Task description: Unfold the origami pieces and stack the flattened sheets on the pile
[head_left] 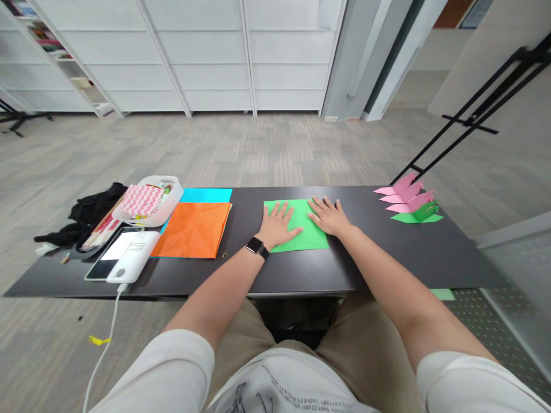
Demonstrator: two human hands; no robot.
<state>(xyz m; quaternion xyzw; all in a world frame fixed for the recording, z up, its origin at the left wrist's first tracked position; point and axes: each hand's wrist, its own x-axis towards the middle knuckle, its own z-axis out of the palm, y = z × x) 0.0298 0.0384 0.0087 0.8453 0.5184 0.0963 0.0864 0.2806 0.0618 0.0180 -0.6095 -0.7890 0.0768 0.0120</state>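
A green sheet of paper [301, 238] lies flat on the dark table [379, 258] in front of me. My left hand [278, 223], with a watch on its wrist, rests palm down on the sheet's left part, fingers spread. My right hand [329, 215] presses flat on the sheet's upper right part, fingers apart. Neither hand holds anything.
An orange sheet [193, 229] over a cyan sheet [206, 195] lies to the left. Further left are a white tray [166, 206] with patterned paper, a phone [109, 258], a white power bank [133, 261] with a cable, and black cloth [92, 209]. Folded pink and green paper shapes [411, 201] sit far right.
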